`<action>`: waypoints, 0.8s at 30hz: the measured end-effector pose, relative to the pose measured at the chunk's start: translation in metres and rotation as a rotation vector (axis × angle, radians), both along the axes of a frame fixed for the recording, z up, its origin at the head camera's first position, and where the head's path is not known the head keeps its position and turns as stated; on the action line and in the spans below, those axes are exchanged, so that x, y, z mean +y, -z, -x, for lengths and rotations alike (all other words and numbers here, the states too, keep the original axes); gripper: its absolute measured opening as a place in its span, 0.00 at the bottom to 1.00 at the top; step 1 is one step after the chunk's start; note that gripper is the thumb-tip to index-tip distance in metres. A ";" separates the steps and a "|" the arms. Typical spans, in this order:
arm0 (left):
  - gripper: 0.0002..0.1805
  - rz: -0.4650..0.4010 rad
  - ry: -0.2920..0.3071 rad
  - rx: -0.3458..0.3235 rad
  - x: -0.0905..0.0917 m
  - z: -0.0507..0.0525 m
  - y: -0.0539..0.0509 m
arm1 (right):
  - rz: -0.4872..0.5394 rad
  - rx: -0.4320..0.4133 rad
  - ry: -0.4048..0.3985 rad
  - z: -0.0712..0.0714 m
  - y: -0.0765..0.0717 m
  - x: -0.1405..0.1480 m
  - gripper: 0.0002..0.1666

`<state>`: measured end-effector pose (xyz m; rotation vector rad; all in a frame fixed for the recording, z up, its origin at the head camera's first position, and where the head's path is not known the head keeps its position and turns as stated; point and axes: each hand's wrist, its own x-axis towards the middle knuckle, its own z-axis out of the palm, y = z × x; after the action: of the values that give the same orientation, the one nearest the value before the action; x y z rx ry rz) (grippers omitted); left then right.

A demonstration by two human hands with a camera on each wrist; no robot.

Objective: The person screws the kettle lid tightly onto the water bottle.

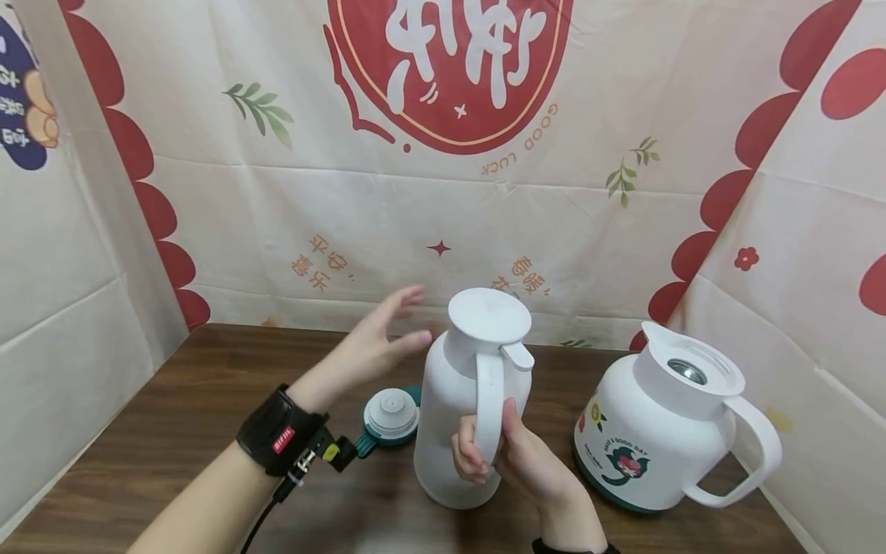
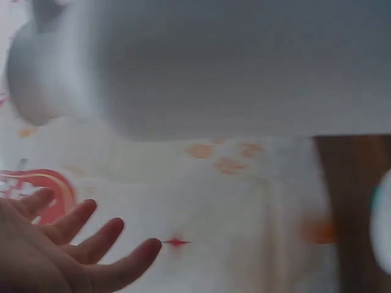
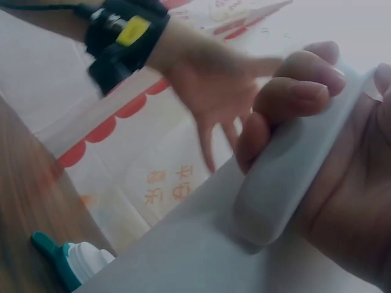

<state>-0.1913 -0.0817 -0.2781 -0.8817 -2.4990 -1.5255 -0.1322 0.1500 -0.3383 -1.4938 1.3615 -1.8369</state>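
Note:
A tall white thermos jug (image 1: 446, 400) with a round lid stands on the table in the head view. My right hand (image 1: 519, 462) grips its handle (image 1: 489, 404), with the fingers curled round it; the right wrist view shows this grip on the handle (image 3: 299, 165) up close. To the left of the jug's neck, my left hand (image 1: 377, 342) is raised with its fingers spread and holds nothing. In the left wrist view its fingers (image 2: 116, 262) are apart from the jug's white body (image 2: 244, 67).
A shorter white pot (image 1: 664, 431) with a printed flower design and an uncovered top stands at the right. Left of the jug lies a white and teal lid (image 1: 391, 415) on the brown wooden table (image 1: 187, 400). A printed cloth (image 1: 415, 215) hangs behind.

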 end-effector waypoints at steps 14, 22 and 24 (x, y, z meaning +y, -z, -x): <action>0.48 -0.143 0.067 -0.140 0.024 -0.019 0.081 | 0.053 -0.046 0.123 -0.009 0.002 -0.006 0.40; 0.53 -0.209 0.033 -0.138 0.032 -0.025 0.090 | 0.079 -0.028 0.177 -0.013 0.002 -0.010 0.40; 0.53 -0.209 0.026 -0.120 0.032 -0.026 0.091 | 0.089 -0.027 0.182 -0.014 0.003 -0.012 0.39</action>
<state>-0.1656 -0.0495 -0.3694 -0.8159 -2.3552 -1.8589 -0.1187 0.1385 -0.3412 -1.4233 1.4627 -2.0454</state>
